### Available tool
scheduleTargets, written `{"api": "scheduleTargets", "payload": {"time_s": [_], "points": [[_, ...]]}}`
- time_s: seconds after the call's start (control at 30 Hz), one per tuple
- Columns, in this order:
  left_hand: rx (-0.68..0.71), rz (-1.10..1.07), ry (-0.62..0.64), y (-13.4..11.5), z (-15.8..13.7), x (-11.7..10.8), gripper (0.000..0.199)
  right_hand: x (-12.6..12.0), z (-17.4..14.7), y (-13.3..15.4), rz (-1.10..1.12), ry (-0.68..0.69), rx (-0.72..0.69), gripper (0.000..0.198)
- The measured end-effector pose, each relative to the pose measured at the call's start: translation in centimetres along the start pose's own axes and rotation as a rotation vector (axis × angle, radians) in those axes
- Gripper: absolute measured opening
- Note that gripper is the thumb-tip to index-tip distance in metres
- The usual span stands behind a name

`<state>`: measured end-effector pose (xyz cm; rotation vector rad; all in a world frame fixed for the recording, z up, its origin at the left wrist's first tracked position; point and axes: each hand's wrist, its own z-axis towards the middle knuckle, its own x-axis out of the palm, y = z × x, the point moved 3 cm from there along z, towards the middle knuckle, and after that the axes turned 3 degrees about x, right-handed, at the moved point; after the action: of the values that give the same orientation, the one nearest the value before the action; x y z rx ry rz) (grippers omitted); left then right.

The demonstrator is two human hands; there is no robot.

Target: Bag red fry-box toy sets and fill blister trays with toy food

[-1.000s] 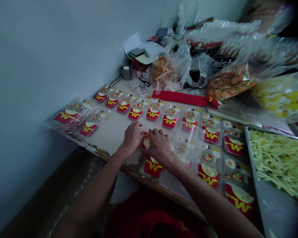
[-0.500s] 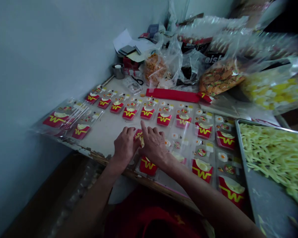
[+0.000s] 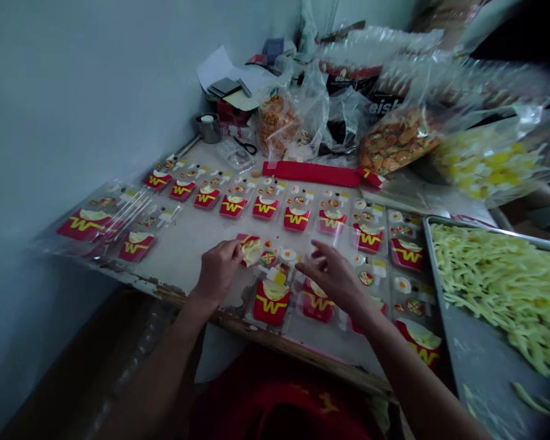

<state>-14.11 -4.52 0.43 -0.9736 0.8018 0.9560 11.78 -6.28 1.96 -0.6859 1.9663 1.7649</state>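
Along the table's (image 3: 183,235) chipped near edge stand near packs (image 3: 271,302), clear with a red W box printed or set inside each; the right forearm passes over those toward the right. Just beyond, the left hand (image 3: 219,269) is closed in a pinch, thumb and fingertips together on the left, red end of a pack (image 3: 251,249), which lies turned sideways, its egg and round piece toward the right. The right hand (image 3: 332,278) is half spread to the right of it, fingers loosely curled and thumb apart, seemingly holding nothing; whether it touches a pack beneath, I cannot tell. At the left lie stacked packs (image 3: 83,225) in shiny film, and at the right a metal tray (image 3: 490,385) with pale strips (image 3: 504,263). Beyond the hands runs a row of far packs (image 3: 264,208). Farther off are a red strip (image 3: 309,173), scissors (image 3: 246,145), a cup (image 3: 208,129) and filled bags (image 3: 396,143).
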Motion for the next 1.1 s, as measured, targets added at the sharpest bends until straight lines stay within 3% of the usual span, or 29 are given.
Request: {"api": "scheduleTargets", "payload": {"time_s": [0.07, 0.13, 0.27, 0.4, 0.5, 0.67, 0.77, 0.83, 0.93, 1.07, 1.1], "points": [[-0.039, -0.049, -0.068, 0.0, 0.1, -0.3, 0.018, 0.1, -1.2, -2.0, 0.365, 0.172, 0.193, 0.066], [-0.022, -0.071, -0.094, -0.5, 0.2, -0.7, 0.018, 1.0, -1.9, -2.4, 0.678, 0.295, 0.285, 0.062], [0.067, -0.02, -0.079, -1.3, -0.1, -1.2, 0.017, 2.8, -2.0, -1.7, 1.001, 0.285, 0.33, 0.045], [0.095, 0.097, -0.041, -1.5, -0.4, -1.6, 0.016, 4.1, -2.0, -1.8, 1.053, 0.254, 0.367, 0.04], [0.118, 0.117, -0.026, -3.4, -0.7, -2.0, 0.02, 5.0, -1.6, -1.2, 1.042, 0.249, 0.379, 0.041], [0.12, -0.179, 0.026, -8.8, -2.5, -1.7, 0.021, 6.8, -0.1, 0.9, 1.038, 0.278, 0.328, 0.033], [-0.008, -0.32, 0.011, -9.5, -3.6, -1.2, 0.021, 7.6, 0.6, 2.0, 0.993, 0.331, 0.285, 0.024], [-0.078, -0.412, -0.007, -8.5, -3.9, -1.6, 0.019, 8.3, 1.4, 2.6, 0.967, 0.459, 0.283, 0.021], [-0.104, -0.423, -0.01, -4.9, -3.8, -3.7, 0.014, 9.6, 4.3, 4.3, 0.979, 0.706, 0.263, 0.027], [-0.074, -0.071, 0.068, 2.3, -3.3, -6.9, 0.096, 12.7, 10.1, 8.4, 0.831, 0.852, 0.258, 0.033], [-0.068, -0.022, 0.115, 4.2, -3.2, -7.1, 0.105, 13.6, 11.4, 9.5, 0.789, 0.862, 0.269, 0.033]]}}
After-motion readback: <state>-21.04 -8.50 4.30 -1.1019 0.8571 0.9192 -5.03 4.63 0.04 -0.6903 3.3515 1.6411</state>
